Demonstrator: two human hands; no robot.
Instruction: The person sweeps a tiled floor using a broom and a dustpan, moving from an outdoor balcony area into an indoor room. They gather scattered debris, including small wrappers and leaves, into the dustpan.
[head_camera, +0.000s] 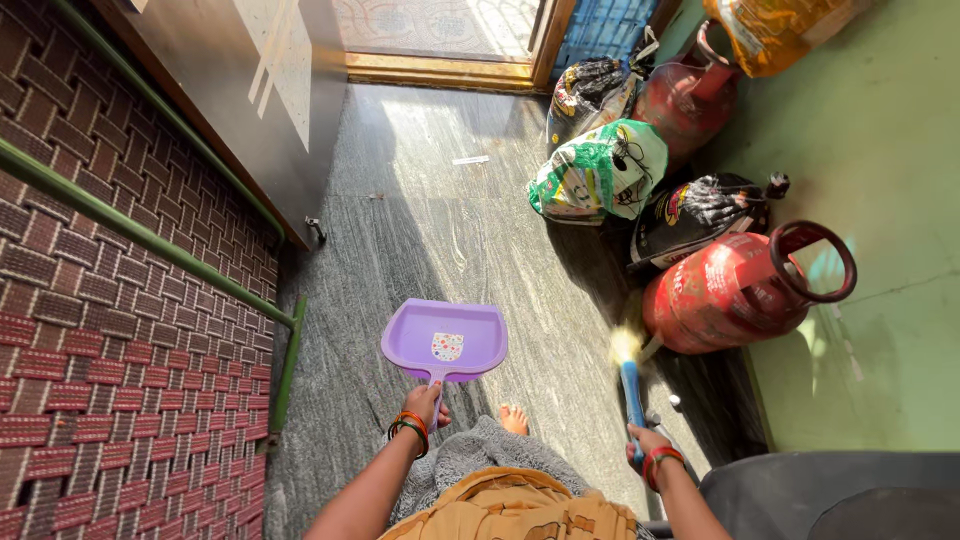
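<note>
My left hand (426, 402) grips the handle of a purple dustpan (446, 340), which lies flat on the grey stone floor (440, 220) in front of my bare foot (513, 419). My right hand (645, 443) holds the blue handle of a small broom (629, 375). Its pale bristles are blurred and rest on the floor beside a red gas cylinder (735, 288). Both wrists wear coloured bangles.
A second red gas cylinder (686, 95) and several filled plastic bags (600, 170) line the green wall (880, 150) on the right. An open wooden door (250, 90) and a woven brick-red screen (110, 330) stand at left. A dark chair edge (830, 495) sits at lower right.
</note>
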